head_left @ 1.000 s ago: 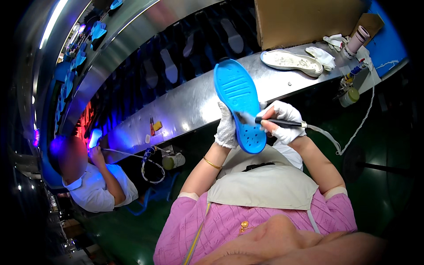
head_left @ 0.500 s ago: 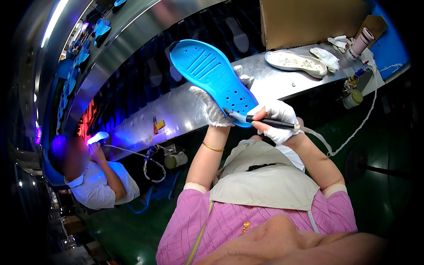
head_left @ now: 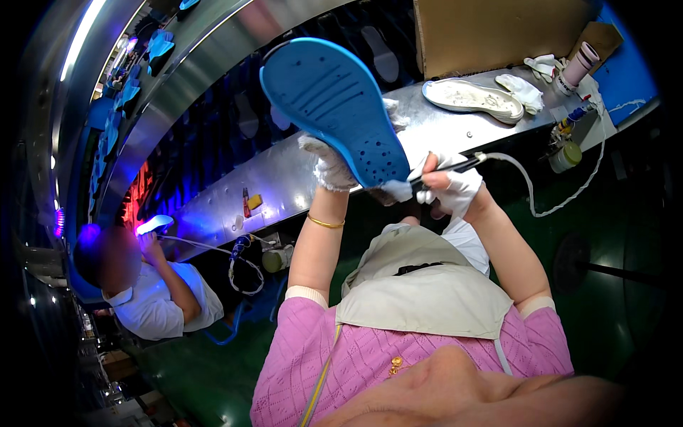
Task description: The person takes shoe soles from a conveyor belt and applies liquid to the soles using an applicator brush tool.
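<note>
A blue shoe sole (head_left: 331, 107) with slots and small round holes is held over the bench edge. My left hand (head_left: 331, 165), in a white knit glove, grips it from beneath, most of its fingers hidden behind the sole. In my right hand (head_left: 455, 188), partly covered by white cloth with bare fingertips, is a slim black-handled brush (head_left: 464, 166). The brush's pale bristles are at the rim of the sole's near end; whether they touch it I cannot tell. A whitish hose (head_left: 530, 186) runs from the back of the handle.
On the metal bench (head_left: 441, 139) lie a white shoe sole (head_left: 473, 99), a white glove (head_left: 521, 92) and a pink cylinder (head_left: 580, 65). A cardboard sheet (head_left: 491, 35) stands behind. At left a person (head_left: 160, 285) works with a lit sole (head_left: 155, 224). Pliers (head_left: 246, 203) lie nearby.
The sole has tilted and lifted, its far end raised and its face darker. The brush has shifted from the sole's face to the rim of its near end.
</note>
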`<control>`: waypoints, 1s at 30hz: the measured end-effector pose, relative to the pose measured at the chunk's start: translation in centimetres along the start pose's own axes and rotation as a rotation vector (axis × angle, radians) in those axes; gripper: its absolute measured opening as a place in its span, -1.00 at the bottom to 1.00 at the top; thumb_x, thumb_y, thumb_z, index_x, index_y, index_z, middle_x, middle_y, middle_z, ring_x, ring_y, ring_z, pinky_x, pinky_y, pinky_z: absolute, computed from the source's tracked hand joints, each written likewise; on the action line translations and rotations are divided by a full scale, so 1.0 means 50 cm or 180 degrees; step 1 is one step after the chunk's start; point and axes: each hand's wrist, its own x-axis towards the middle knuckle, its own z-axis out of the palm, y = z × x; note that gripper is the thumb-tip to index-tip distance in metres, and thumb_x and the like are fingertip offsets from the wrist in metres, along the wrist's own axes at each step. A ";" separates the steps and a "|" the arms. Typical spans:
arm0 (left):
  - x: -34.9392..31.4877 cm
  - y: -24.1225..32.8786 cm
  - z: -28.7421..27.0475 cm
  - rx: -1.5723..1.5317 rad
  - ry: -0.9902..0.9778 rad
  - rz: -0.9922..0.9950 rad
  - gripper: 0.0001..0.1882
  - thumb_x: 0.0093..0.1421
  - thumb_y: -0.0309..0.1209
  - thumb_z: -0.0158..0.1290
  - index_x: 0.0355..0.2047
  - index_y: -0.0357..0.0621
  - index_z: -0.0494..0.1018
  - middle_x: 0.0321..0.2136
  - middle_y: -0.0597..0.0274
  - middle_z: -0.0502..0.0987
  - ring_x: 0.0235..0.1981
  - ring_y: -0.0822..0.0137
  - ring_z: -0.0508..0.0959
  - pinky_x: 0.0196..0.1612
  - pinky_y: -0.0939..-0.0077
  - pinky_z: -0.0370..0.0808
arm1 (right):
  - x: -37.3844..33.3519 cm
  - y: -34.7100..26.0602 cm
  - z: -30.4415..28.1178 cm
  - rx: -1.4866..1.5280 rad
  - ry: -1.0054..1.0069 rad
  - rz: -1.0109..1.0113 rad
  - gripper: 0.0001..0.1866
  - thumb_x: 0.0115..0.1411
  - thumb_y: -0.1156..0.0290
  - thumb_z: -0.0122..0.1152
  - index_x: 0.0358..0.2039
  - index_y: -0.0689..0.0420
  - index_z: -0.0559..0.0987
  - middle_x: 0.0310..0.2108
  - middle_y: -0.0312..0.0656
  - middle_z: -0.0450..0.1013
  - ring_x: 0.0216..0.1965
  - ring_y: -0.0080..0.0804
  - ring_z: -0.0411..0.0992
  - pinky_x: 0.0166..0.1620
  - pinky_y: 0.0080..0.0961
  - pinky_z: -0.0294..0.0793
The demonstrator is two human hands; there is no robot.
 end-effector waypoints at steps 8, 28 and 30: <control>0.026 0.018 0.018 0.0830 0.0074 -0.0872 0.17 -0.18 0.41 0.14 0.22 -0.29 0.24 0.04 -0.17 0.46 -0.03 0.06 0.58 -0.05 0.22 0.61 | 0.000 -0.015 -0.007 -0.2846 0.0165 -0.0361 -0.85 0.07 0.56 0.33 -0.34 0.15 0.54 -0.28 -0.23 0.50 -0.26 -0.49 0.48 -0.13 -0.57 0.49; 0.108 0.034 0.042 0.2725 0.1266 -0.2214 -0.06 0.07 0.37 0.03 0.18 -0.19 0.32 -0.09 -0.08 0.51 -0.13 0.17 0.54 -0.08 0.26 0.54 | 0.045 -0.067 -0.018 -0.2281 0.0188 -0.0050 -0.84 0.03 0.66 0.24 -0.40 0.10 0.58 -0.32 -0.30 0.49 -0.26 -0.45 0.44 -0.14 -0.57 0.45; 0.109 0.034 0.038 0.2769 0.1081 -0.2303 -0.04 0.05 0.38 0.03 0.20 -0.18 0.31 -0.07 -0.09 0.49 -0.10 0.15 0.53 -0.07 0.25 0.53 | 0.048 -0.068 -0.021 -0.2324 0.0358 0.0399 -0.83 0.01 0.66 0.23 -0.39 0.10 0.57 -0.33 -0.24 0.50 -0.27 -0.41 0.45 -0.13 -0.54 0.47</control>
